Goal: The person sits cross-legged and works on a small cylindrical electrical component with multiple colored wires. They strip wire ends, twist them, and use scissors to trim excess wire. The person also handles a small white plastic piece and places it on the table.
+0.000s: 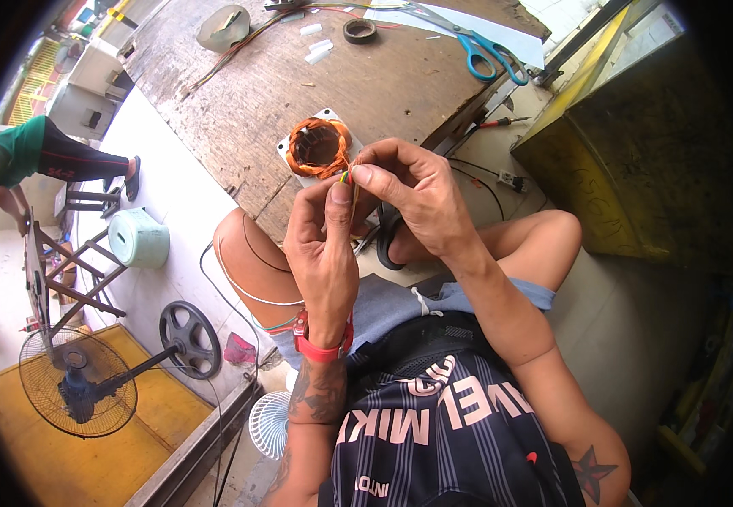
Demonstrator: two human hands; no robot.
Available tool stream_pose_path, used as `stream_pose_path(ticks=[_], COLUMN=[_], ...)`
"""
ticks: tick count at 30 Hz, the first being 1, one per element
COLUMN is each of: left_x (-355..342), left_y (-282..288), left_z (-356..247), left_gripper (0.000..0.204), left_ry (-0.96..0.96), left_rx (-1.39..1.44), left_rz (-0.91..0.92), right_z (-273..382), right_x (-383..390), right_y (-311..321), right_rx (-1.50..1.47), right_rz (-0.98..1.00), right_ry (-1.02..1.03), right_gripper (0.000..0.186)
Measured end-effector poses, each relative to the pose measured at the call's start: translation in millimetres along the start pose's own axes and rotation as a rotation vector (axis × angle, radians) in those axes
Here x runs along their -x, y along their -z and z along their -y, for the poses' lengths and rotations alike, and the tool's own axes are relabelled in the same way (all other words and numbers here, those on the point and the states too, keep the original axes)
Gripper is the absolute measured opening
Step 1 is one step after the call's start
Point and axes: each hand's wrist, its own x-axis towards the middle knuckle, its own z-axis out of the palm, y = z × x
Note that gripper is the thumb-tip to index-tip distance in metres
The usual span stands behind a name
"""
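Note:
A motor stator [305, 163] with orange copper windings and a pale square metal frame rests on the wooden table's near edge. Just in front of it, my left hand [324, 237] pinches a thin yellow-and-green wire [344, 177] between thumb and finger. Close beside it, my right hand [417, 190] has thumb and forefinger pressed together on fine wire ends by the windings. The two sets of fingertips nearly meet, and they partly hide the wires between them.
On the wooden table [214, 110] lie blue-handled scissors [478, 61], a dark tape roll [359, 31], white sleeve pieces and loose wires. A soldering iron [501, 122] is right of it. At left stand a fan [79, 384], a lidded bucket [138, 238] and another person [62, 152].

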Motion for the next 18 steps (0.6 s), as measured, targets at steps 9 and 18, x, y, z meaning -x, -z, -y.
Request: stream_pose_path(ticks=[9, 18], left_x=[-2.2, -4.6], left_y=[-6.1, -8.5], left_z=[-0.6, -4.0], left_gripper=[0.028, 0.023], left_ry=[-0.019, -0.025], left_rx=[0.006, 0.028], left_rz=[-0.067, -0.037], right_z=[-3.2, -0.3], right_x=[-1.5, 0.2], right_y=[1.3, -0.1], right_rx=[-0.024, -0.029], right_rz=[-0.002, 0.011], right_ry=[0.037, -0.024], right_gripper=[0.02, 0.018])
